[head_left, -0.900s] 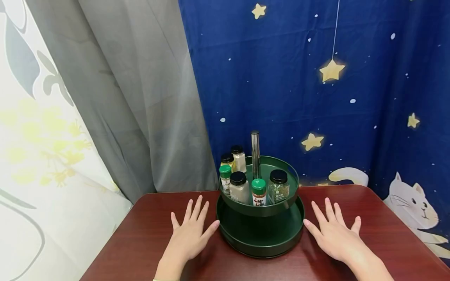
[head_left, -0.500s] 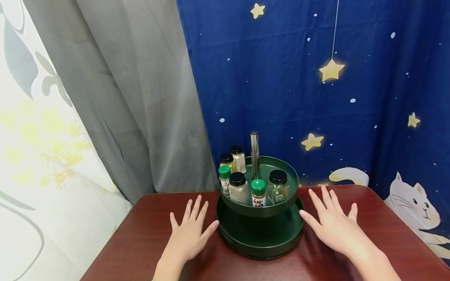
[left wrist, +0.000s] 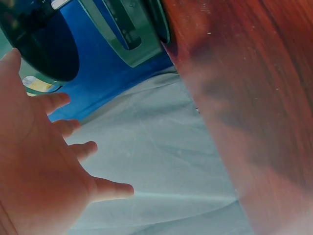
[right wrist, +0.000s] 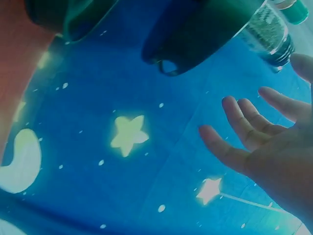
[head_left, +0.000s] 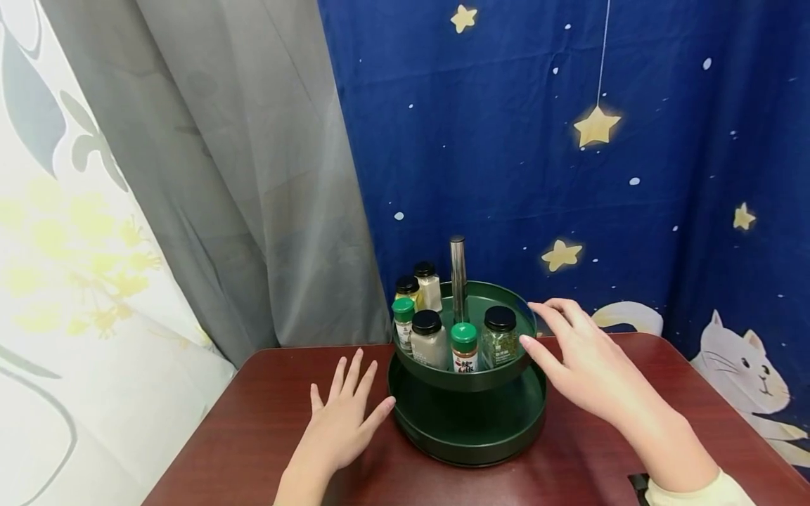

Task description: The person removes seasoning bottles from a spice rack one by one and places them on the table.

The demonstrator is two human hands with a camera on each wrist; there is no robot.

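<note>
A dark green two-tier turntable rack (head_left: 468,450) stands on the table with a metal post (head_left: 458,274) rising from it. Its upper tray (head_left: 471,381) bears several spice jars, among them a black-capped jar of dried green herbs (head_left: 500,344), a green-capped red-labelled jar (head_left: 465,351) and a black-capped jar of pale powder (head_left: 429,346). My right hand (head_left: 585,365) hovers by the upper tray's right rim, fingers loosely bent, holding nothing; the right wrist view shows it apart from the herb jar (right wrist: 266,32). My left hand (head_left: 344,422) is spread beside the lower tray's left side, holding nothing.
The reddish-brown wooden table (head_left: 253,429) carries the rack. Behind it hang a grey curtain (head_left: 304,211) and a blue star-patterned curtain (head_left: 493,161). Two more black-capped jars and a green-capped jar (head_left: 403,320) stand at the upper tray's left.
My right hand has risen from beside the lower tray to the upper tray's right rim, its fingers drawing closer together. My left hand has stayed nearly in place.
</note>
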